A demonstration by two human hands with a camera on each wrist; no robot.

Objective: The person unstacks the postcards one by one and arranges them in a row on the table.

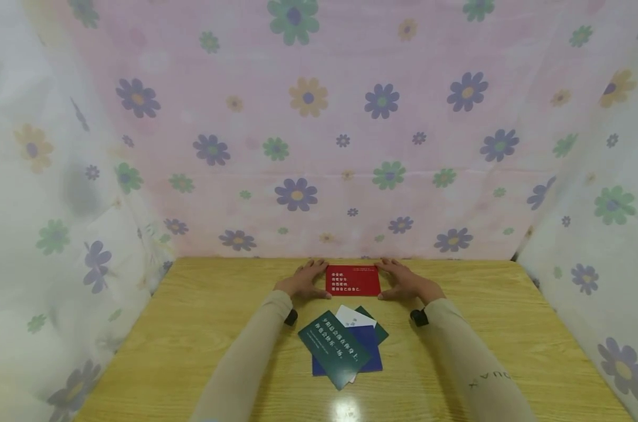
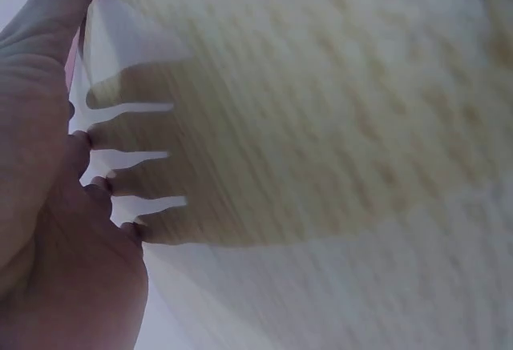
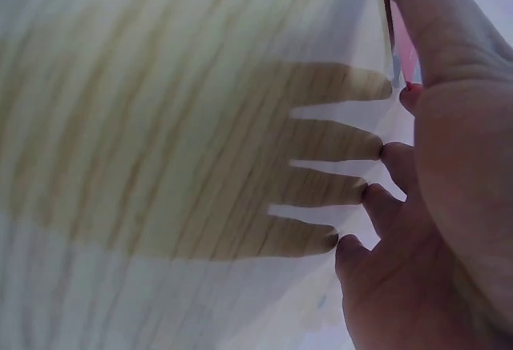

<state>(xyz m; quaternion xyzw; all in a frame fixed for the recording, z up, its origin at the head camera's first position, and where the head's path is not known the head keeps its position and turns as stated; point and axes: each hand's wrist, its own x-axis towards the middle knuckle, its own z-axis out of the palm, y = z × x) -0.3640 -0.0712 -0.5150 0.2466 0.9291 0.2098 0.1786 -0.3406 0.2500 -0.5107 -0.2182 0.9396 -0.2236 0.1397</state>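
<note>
A red card (image 1: 353, 281) with white lettering lies flat at the far edge of the wooden table. My left hand (image 1: 305, 280) is at its left side, thumb near the lower corner and fingers near the upper one. On the opposite side, my right hand (image 1: 405, 280) mirrors this, fingertips right at the card's right edge. Both hands have their fingers spread. In the left wrist view the fingertips of the left hand (image 2: 72, 230) rest on the table, and those of the right hand (image 3: 425, 230) do likewise in the right wrist view.
Closer to me, a loose fanned pile holds a green card (image 1: 336, 350) with white text on top, a blue card (image 1: 373, 346), a white card (image 1: 348, 316) and a dark green card (image 1: 380, 333). Flower-printed cloth (image 1: 319, 146) walls the table (image 1: 192, 328) at back and sides.
</note>
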